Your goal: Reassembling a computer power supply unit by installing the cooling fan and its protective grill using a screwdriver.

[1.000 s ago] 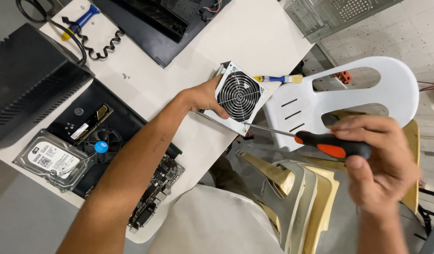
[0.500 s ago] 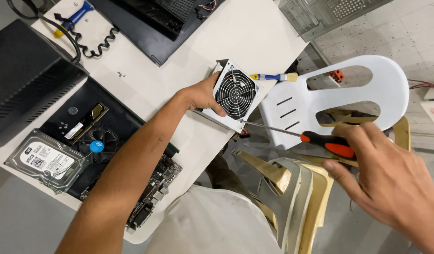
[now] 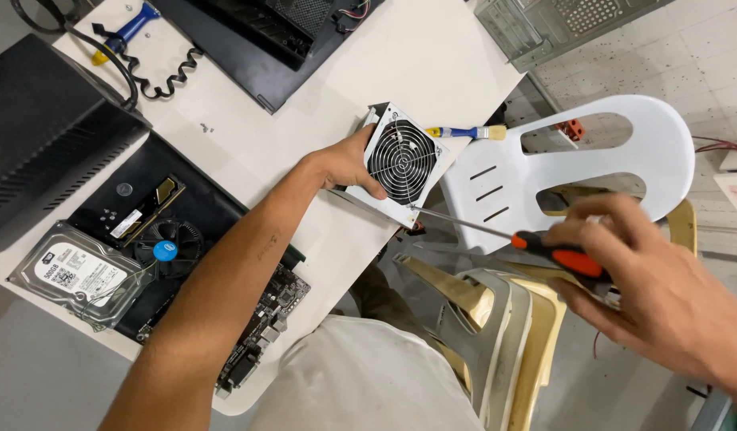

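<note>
My left hand [image 3: 346, 164] grips the near side of a grey metal power supply box [image 3: 399, 164] with a round fan grille, standing at the edge of the white table [image 3: 400, 56]. In my right hand [image 3: 656, 291] is a screwdriver [image 3: 544, 249] with an orange and black handle. Its long thin shaft reaches left, and the tip touches the lower right corner of the power supply's face.
A motherboard with a cooler fan [image 3: 173, 247], a hard drive [image 3: 77, 271] and a black case panel [image 3: 41, 128] lie at the left. A small brush [image 3: 464, 132] lies beside the power supply. White [image 3: 592, 160] and stacked beige plastic chairs [image 3: 496, 319] stand right of the table.
My right hand has shifted its hold on the screwdriver handle, turning over it. The shaft tip stays at the power supply's corner and my left hand keeps its grip.
</note>
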